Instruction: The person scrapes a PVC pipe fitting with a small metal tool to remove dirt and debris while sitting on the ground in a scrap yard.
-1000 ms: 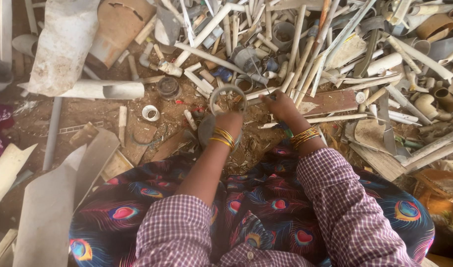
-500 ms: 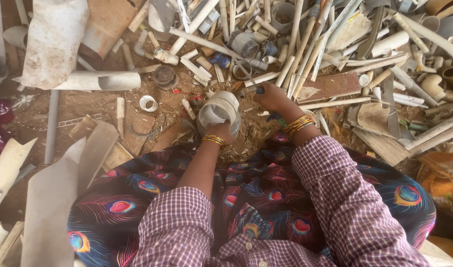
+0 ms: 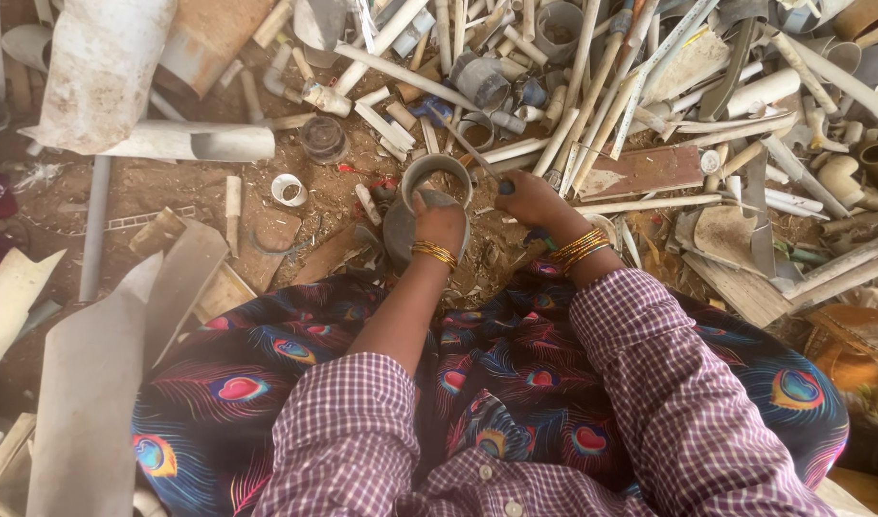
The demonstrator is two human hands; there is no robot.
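The left hand point(image 3: 441, 222) has its fingers wrapped around one grey pipe fitting point(image 3: 422, 206), while the right hand point(image 3: 533, 199) just beside it pinches a thin dark tool point(image 3: 482, 163).

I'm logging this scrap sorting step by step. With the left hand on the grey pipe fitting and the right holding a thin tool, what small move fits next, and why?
Probably bring the thin tool down into the open mouth of the grey pipe fitting. The left hand grips the fitting with its opening facing up, and the right hand holds the tool beside the rim, not yet inside.
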